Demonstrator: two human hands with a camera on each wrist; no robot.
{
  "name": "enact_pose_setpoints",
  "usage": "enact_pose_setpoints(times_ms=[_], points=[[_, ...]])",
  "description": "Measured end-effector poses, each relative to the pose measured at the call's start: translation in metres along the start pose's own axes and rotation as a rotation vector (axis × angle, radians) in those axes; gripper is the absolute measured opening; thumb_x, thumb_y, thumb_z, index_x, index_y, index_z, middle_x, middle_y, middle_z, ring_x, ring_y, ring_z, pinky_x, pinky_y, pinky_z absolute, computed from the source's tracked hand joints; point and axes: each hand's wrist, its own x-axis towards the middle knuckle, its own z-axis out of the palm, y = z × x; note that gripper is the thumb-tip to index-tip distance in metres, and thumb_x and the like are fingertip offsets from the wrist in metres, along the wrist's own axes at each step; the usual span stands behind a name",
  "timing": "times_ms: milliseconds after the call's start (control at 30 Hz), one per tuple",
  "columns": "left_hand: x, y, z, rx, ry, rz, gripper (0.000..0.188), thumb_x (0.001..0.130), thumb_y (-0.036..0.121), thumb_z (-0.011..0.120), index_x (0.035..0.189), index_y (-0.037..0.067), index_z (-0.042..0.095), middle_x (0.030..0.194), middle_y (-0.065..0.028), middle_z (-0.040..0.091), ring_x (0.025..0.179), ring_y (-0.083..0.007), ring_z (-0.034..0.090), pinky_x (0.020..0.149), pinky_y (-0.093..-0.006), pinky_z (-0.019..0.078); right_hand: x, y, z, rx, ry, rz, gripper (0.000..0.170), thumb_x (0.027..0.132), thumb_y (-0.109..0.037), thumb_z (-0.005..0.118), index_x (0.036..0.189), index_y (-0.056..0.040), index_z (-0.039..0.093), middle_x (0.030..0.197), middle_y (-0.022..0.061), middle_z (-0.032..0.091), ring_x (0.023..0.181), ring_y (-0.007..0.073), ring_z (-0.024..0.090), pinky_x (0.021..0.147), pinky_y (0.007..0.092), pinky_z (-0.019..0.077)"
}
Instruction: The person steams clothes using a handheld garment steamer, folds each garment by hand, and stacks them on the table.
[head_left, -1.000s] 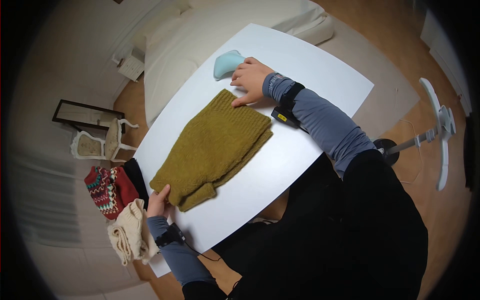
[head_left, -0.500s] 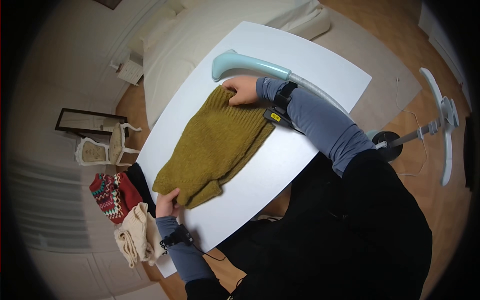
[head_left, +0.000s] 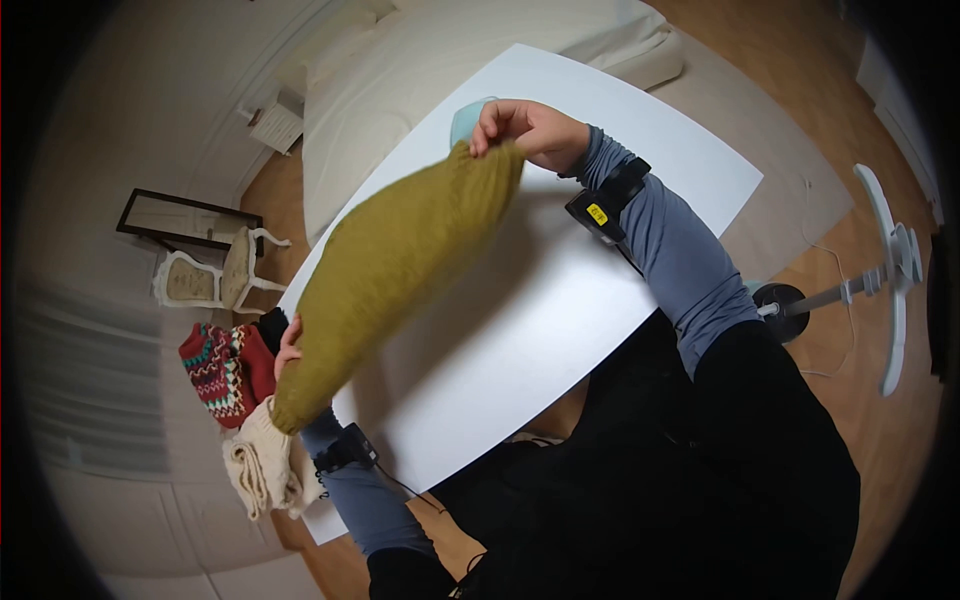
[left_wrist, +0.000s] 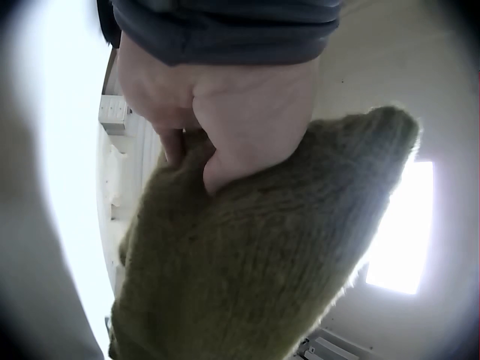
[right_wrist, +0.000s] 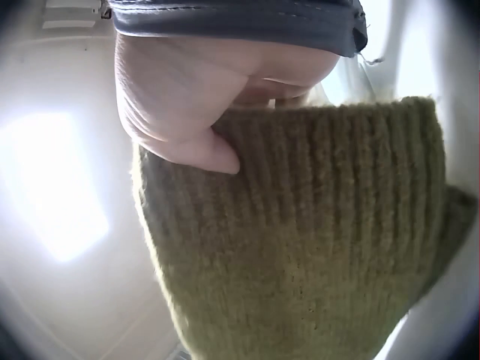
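An olive-green knitted garment (head_left: 385,265) is lifted off the white table (head_left: 560,300), stretched between both hands and slightly blurred. My right hand (head_left: 530,132) pinches its ribbed edge at the upper end; in the right wrist view the thumb of that hand (right_wrist: 187,105) lies over the ribbing (right_wrist: 330,165). At the lower end my left hand (head_left: 289,350) grips the garment, partly hidden behind it; the left wrist view has this hand (left_wrist: 225,112) with its thumb pressed on the knit (left_wrist: 247,255). Just beyond my right hand shows part of a light blue handle (head_left: 468,118).
Beside the table's left end lie a red patterned sweater (head_left: 215,375), a cream knit (head_left: 258,465) and a black cloth (head_left: 271,326). A bed (head_left: 370,110) stands beyond the table. On the right is a stand with a pole (head_left: 830,288). A white chair (head_left: 190,282) and a mirror (head_left: 180,218) are farther left.
Both hands have raised the garment from the table, and its cuff-like fold has swung out of sight. My right hand, earlier spread by the ribbed edge, now pinches it. The blue handle is mostly covered.
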Motion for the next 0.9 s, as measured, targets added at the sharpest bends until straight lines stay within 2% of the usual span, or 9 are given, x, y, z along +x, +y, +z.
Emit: enact_pose_setpoints(times_ms=[67,100,200,333,467,600,633,767,900], points=[[-0.029,-0.02,-0.024,-0.142,0.109,-0.31,0.03,0.096,0.015,0.063,0.124,0.003,0.061,0.15,-0.0179,0.051,0.142,-0.0319,0.046,0.116,-0.0446,0.0405,0.0,-0.01,0.001,0.104,-0.143,0.09,0.014,0.089,-0.007,0.063,0.102,-0.0075,0.057,0.111,0.0077,0.066,0.106,0.021,0.062,0.099,0.0333,0.0473],[-0.041,-0.033,-0.031,-0.239,0.379,-0.527,0.035,0.094,0.01,0.066,0.127,0.002,0.06,0.148,-0.0166,0.052,0.14,-0.03,0.048,0.113,-0.0418,0.0441,-0.001,-0.01,0.003,0.113,-0.059,0.084,0.012,0.089,-0.012,0.062,0.1,-0.008,0.061,0.108,0.0061,0.067,0.105,0.0182,0.062,0.097,0.0307,0.0462],[-0.077,-0.059,-0.074,0.204,0.454,-0.74,0.035,0.105,0.018,0.057,0.135,-0.001,0.055,0.141,-0.0164,0.056,0.127,-0.0233,0.057,0.106,-0.0345,0.0493,0.002,-0.006,0.0,-0.215,0.201,0.298,0.012,0.088,-0.015,0.063,0.099,-0.0088,0.065,0.103,0.0036,0.068,0.101,0.0151,0.062,0.092,0.0282,0.0467],[-0.06,-0.026,-0.048,0.006,0.482,-0.821,0.042,0.108,0.026,0.054,0.141,0.0,0.05,0.132,-0.0127,0.06,0.12,-0.0188,0.06,0.103,-0.0275,0.0493,-0.001,-0.001,0.026,-0.749,0.273,0.591,0.035,0.093,-0.039,0.071,0.102,-0.0055,0.071,0.097,0.0027,0.071,0.09,0.0134,0.064,0.082,0.03,0.0514],[-0.055,-0.029,-0.04,0.153,0.298,-0.877,0.048,0.107,0.027,0.057,0.145,0.0,0.048,0.122,-0.0042,0.065,0.091,-0.0042,0.057,0.076,-0.0159,0.0444,-0.008,0.028,0.032,-1.2,0.099,0.737,0.051,0.09,-0.052,0.073,0.108,-0.0049,0.072,0.1,0.0103,0.072,0.091,0.0208,0.066,0.085,0.0299,0.052],[-0.057,-0.025,-0.026,0.201,0.245,-0.839,0.047,0.106,0.025,0.057,0.146,0.001,0.048,0.122,-0.0009,0.067,0.07,0.0002,0.039,0.059,-0.0152,0.031,-0.007,0.034,0.032,-1.112,-0.007,0.678,0.042,0.085,-0.041,0.076,0.08,-0.0006,0.065,0.073,0.011,0.065,0.071,0.0223,0.062,0.071,0.0338,0.0505],[-0.053,-0.018,-0.018,0.165,0.249,-0.829,0.047,0.105,0.02,0.059,0.147,0.002,0.047,0.121,-0.0016,0.067,0.077,0.0002,0.048,0.062,-0.0147,0.0355,-0.009,0.038,0.03,-1.05,0.059,0.633,0.035,0.082,-0.03,0.074,0.07,-0.0016,0.059,0.063,0.009,0.059,0.063,0.0201,0.058,0.065,0.0348,0.0481],[-0.058,-0.022,-0.012,0.049,0.287,-0.784,0.048,0.101,0.012,0.064,0.146,0.003,0.047,0.123,-0.004,0.067,0.093,-0.0025,0.059,0.068,-0.0145,0.0428,-0.006,0.025,0.032,-0.998,0.228,0.684,0.03,0.081,-0.027,0.07,0.069,-0.004,0.056,0.06,0.0099,0.055,0.061,0.0213,0.055,0.064,0.0366,0.0476],[-0.054,-0.009,-0.008,0.019,0.316,-0.917,0.043,0.101,0.014,0.065,0.141,0.004,0.051,0.115,-0.0021,0.067,0.084,-0.0014,0.056,0.061,-0.0138,0.0416,-0.005,0.022,0.027,-1.198,0.258,0.339,0.018,0.078,-0.02,0.07,0.08,-0.0044,0.061,0.073,0.0091,0.059,0.069,0.0202,0.058,0.068,0.0359,0.0494]])
